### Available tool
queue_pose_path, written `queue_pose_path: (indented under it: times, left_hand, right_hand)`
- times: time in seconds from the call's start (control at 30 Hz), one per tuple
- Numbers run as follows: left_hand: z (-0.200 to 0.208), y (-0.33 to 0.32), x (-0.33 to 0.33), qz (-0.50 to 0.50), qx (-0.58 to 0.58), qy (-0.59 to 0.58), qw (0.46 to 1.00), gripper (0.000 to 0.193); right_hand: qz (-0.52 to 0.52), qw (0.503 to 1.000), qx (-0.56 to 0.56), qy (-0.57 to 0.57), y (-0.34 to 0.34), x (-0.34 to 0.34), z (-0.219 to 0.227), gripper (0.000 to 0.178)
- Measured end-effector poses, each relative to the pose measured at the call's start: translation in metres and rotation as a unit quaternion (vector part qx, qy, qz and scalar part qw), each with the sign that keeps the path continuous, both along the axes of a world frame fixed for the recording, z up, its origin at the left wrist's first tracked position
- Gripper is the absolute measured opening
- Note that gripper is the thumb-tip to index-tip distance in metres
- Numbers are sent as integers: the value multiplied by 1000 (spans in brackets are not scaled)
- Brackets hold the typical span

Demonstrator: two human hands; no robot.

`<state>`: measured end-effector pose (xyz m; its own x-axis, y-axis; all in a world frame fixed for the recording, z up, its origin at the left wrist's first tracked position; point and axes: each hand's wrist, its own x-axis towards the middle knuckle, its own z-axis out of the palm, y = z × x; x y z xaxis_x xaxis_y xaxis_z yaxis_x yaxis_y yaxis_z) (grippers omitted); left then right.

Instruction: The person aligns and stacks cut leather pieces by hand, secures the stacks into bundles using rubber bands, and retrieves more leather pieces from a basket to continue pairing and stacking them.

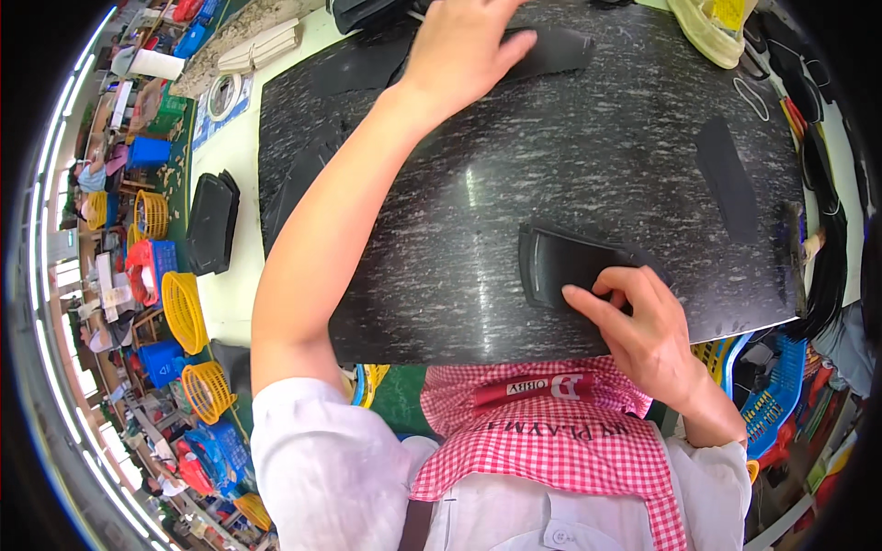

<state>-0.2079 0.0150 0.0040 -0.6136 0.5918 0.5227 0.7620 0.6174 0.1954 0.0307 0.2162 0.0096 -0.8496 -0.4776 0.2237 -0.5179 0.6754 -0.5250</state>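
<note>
My left hand [464, 46] reaches to the far side of the dark speckled board [432, 248], thumb spread from the stretched fingers. Its fingertips run out of the picture at the top. Beside that thumb lies a flat black strip [559, 50], and another black piece [358, 69] is left of the wrist. Near the front edge, my right hand [648, 321] has thumb and bent fingers on a curved, shiny black panel [565, 262], which looks like leather or synthetic sheet. More dark material shows under the panel's edges; how many layers, I cannot tell.
A stack of black panels [213, 223] lies on the pale table at left, below a tape roll [223, 96]. One black strip [726, 179] is on the board's right. A pale yellow bag [707, 32] and black straps [822, 230] line the right side. Baskets [186, 312] stand beyond the table.
</note>
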Motion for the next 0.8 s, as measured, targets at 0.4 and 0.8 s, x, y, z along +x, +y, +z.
queue_pose_path:
  times: [0.4,0.8]
  left_hand:
    - [-18,7,10,29,-29,29,999,31]
    - [-22,-2,-5,31,6,-130,991,36]
  right_hand:
    - [-269,961,-1,60,111,-42,-14,18]
    - [79,995,-59,33,30,-9,0,40]
